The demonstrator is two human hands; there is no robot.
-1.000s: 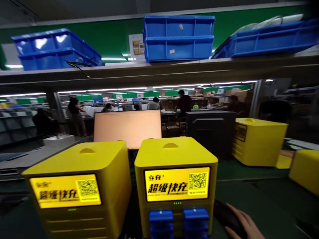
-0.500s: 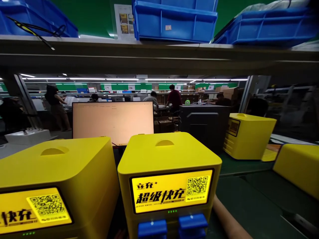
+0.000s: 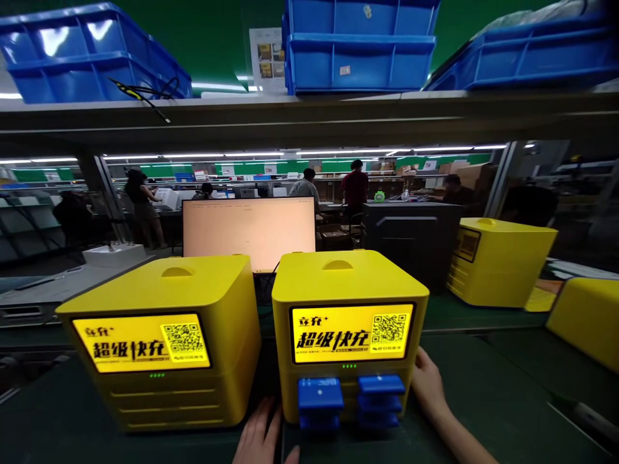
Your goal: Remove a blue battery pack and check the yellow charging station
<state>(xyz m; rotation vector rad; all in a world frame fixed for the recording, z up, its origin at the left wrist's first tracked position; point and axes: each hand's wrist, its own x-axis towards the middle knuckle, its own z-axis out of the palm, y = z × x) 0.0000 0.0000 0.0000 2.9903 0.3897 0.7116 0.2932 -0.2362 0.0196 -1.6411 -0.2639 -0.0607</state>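
Note:
Two yellow charging cabinets stand side by side on a dark green mat (image 3: 488, 386), each with a lit yellow screen showing Chinese text and a QR code. The left cabinet (image 3: 159, 399) is fully in view. On the right cabinet (image 3: 348, 277), blue battery packs (image 3: 320, 394) fill slots below the screen. My left hand (image 3: 258, 433) lies at the lower left corner of that cabinet, in the gap between the two. My right hand (image 3: 428, 377) rests against the cabinet's right side. Neither hand visibly holds anything.
A lit monitor (image 3: 249, 232) and a black case (image 3: 411, 248) stand behind the cabinets. More yellow cabinets (image 3: 498, 264) sit to the right. Overhead, a shelf (image 3: 290, 119) carries blue plastic crates (image 3: 360, 55). Co-workers (image 3: 355, 190) stand at benches farther back.
My view has shifted, leaving the cabinets lower and more fully framed. My right hand now sits beside the right cabinet, and my left hand has come into view at the bottom edge.

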